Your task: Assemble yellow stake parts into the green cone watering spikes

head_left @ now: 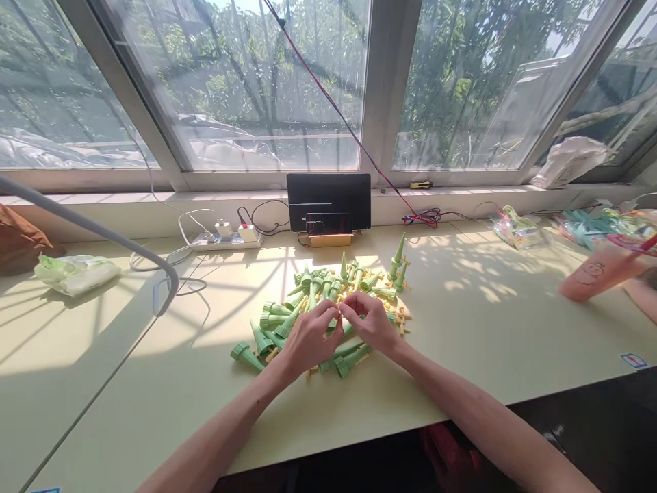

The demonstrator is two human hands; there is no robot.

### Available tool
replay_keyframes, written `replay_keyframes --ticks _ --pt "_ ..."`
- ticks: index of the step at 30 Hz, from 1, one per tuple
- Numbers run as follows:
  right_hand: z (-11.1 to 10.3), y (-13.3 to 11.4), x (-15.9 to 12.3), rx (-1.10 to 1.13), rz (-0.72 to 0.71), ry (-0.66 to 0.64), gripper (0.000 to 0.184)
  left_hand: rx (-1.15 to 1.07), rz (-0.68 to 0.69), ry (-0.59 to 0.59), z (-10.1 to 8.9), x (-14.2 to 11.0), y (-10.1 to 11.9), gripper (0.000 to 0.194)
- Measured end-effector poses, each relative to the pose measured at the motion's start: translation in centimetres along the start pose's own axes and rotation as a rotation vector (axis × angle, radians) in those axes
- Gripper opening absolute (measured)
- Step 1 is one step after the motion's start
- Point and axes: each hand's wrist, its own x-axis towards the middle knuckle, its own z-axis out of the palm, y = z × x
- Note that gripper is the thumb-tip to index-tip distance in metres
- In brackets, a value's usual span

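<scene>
Lying under the hands: a loose heap of green plastic cones point(290, 322) mixed with small yellow plastic stems point(402, 315), on the pale yellow-green tabletop point(462, 342).
Cones: each tapers to a point from a wide, ridged collar; many lie sideways at odd angles, while a few point upward, one at the heap's far right edge.
Yellow stems: short and thin, some with cross-arms.
Left hand point(314, 334): fingers curled, thumb and fingertips close together above the heap; whether it pinches anything, I cannot tell.
Right hand point(371, 322): likewise curled, fingertips beside the left's; its hold is unclear.
Behind the heap: a black rectangular tablet point(329, 195), propped upright.
</scene>
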Motion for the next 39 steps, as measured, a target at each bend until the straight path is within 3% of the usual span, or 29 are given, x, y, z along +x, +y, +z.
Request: replay_keyframes --ticks 6,16,23,31,39 --pt "-0.06 0.15 0.08 0.011 0.008 0.018 0.015 0.039 -0.045 0.075 0.11 0.03 -0.13 0.010" --pt "-0.09 -0.07 -0.01 0.024 0.014 -0.003 0.010 0.031 -0.111 0.098 0.28 -0.02 -0.43 0.011" --pt "-0.07 -0.05 -0.05 -0.029 0.028 0.070 0.013 0.076 -0.233 0.134 -0.06 0.19 -0.43 0.008" --pt "-0.04 -0.12 0.00 -0.028 0.035 0.117 0.019 0.248 -0.345 -0.039 -0.21 0.16 -0.70 0.016" --pt "-0.05 -0.15 -0.02 -0.061 0.025 0.134 0.020 0.248 -0.387 -0.150 -0.38 0.34 -0.40 0.018"
